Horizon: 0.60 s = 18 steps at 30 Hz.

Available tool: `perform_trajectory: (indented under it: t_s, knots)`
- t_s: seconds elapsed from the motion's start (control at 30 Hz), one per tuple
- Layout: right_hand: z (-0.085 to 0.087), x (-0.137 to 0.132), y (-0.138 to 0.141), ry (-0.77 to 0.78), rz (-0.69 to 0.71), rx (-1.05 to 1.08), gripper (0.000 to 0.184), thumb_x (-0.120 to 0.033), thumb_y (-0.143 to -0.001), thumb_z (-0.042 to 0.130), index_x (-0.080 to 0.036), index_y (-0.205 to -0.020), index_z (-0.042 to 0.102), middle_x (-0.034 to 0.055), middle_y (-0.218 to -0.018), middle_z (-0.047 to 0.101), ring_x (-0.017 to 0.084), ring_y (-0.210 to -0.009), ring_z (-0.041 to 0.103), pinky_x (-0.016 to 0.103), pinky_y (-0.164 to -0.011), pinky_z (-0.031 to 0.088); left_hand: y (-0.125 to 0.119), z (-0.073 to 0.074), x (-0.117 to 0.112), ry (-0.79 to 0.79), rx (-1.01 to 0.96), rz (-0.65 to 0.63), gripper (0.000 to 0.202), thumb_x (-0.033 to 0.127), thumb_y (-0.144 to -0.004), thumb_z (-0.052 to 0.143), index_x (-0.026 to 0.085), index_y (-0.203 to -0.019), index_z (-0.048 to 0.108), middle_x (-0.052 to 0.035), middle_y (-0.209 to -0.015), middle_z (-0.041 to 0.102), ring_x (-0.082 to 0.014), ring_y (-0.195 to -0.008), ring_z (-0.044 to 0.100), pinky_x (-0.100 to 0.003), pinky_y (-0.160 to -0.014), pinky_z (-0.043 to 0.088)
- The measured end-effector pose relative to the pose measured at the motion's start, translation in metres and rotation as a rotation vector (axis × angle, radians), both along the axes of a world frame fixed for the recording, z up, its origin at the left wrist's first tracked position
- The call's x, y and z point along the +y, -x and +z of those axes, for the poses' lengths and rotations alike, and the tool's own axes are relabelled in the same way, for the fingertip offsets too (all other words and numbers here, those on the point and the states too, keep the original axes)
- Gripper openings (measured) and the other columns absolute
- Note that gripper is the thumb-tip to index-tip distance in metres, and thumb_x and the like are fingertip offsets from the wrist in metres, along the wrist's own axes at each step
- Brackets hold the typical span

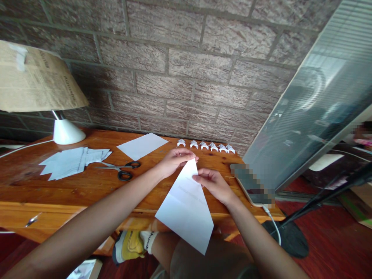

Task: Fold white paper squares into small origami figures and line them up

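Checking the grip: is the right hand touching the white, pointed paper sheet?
Touching: in the head view, the right hand pinches the white, pointed paper sheet at its edge.

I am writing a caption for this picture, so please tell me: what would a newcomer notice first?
Probably the white sheet of paper at the lower centre, with the left hand at its narrow tip and the right hand on its right edge. Next comes the row of six small folded paper figures along the back of the wooden desk. The newspaper-print lampshade, at the far left, also stands out.
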State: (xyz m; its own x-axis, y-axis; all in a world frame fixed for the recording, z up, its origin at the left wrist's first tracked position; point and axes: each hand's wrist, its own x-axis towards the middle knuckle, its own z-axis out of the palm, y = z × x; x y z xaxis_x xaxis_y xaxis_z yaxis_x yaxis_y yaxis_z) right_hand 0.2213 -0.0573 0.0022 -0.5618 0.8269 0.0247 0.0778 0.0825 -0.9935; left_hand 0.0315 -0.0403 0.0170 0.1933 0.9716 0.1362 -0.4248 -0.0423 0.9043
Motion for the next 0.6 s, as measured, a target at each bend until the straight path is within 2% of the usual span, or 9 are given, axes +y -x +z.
perform_trajectory:
  t_s: [0.3,0.6]
  knots:
    - [0.0039,-0.0034,-0.0002,-0.023,-0.001,-0.006,0.029,-0.042,-0.076,0.072,-0.016,-0.086,0.069,0.0006,-0.08,0.067,0.013,-0.07,0.056,0.026,-0.068,0.041,0.0013,-0.0007,0.0013,-0.004,0.003,-0.008,0.031,0.026,-0.059,0.085,0.014,-0.081,0.068,-0.0068,-0.083,0.074,-0.0221,-0.087,0.069,-0.033,-0.078,0.052]
    - [0.0022,-0.0023,-0.0003,-0.025,-0.004,-0.01,0.03,-0.044,-0.075,0.072,-0.016,-0.086,0.069,0.0013,-0.081,0.068,0.014,-0.071,0.057,0.027,-0.069,0.042,0.0004,-0.0014,0.0007,-0.01,0.025,0.018,0.035,0.032,-0.06,0.085,0.014,-0.084,0.068,-0.008,-0.085,0.075,-0.0225,-0.085,0.07,-0.033,-0.077,0.052]
